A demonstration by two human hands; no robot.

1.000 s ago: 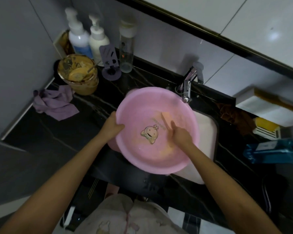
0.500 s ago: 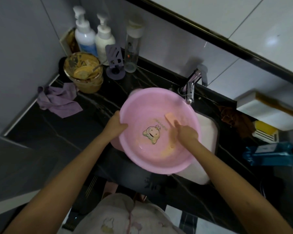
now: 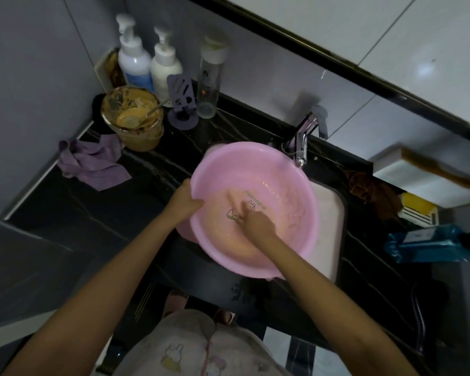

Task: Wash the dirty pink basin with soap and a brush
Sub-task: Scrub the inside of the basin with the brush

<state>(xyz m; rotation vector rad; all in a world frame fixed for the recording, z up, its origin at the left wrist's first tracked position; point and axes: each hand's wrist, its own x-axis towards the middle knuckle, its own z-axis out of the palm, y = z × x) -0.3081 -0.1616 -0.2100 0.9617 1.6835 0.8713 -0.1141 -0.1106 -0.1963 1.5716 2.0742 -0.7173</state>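
The pink basin sits tilted over the white sink, below the chrome tap. Its inside is smeared orange, and a cartoon print shows on the bottom. My left hand grips the basin's left rim. My right hand is inside the basin, closed on a pale orange brush handle that lies blurred against the bottom, over the print.
On the black counter at the back left stand two white pump bottles, a clear bottle, a purple holder and a dirty bowl with a purple cloth beside it. A brown rag, yellow soap and blue bottle lie at the right.
My right hand with the brush has moved from the basin's right side to its middle, covering the print. The left hand keeps its hold on the rim. The view shifted a little.
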